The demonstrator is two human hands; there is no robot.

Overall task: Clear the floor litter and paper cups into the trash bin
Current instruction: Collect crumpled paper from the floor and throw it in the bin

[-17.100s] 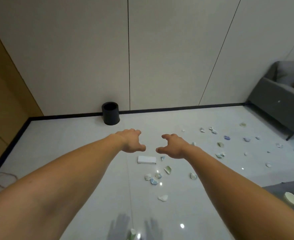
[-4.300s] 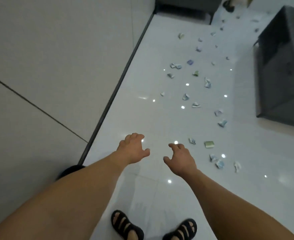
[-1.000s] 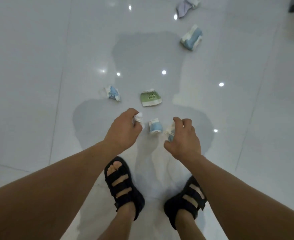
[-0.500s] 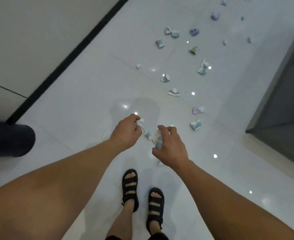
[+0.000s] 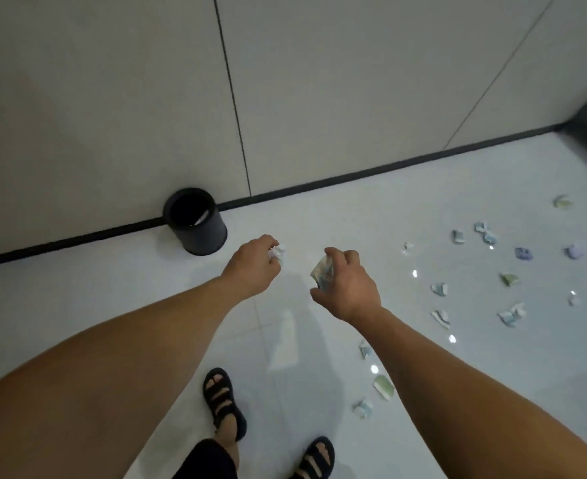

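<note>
Now, over on the left we have the black trash bin [image 5: 212,233], upright on the glossy white floor [image 5: 112,288], tight against the dark baseboard [image 5: 354,176] at the foot of the pale wall [image 5: 112,98]. Something light shows inside it; we can't make out what.

Just right of the bin hovers the left hand [image 5: 252,267], knuckles up, fingers curled around a small white paper wad [image 5: 278,252] that pokes out at the fingertips. It's near the bin, but not over it.

Next along, the right hand [image 5: 350,286], thumb and fingers pinching a crumpled blue-green scrap [image 5: 321,273], held above the floor and farther from the bin than its partner.

Down below we spot two black sandals [image 5: 223,401] planted on the tiles.

And on the right, plenty of litter [image 5: 439,289] lying loose: small crumpled pieces, blue, white and green, scattered across the floor from low in the middle out to the far edge, all well apart from the bin.
</note>
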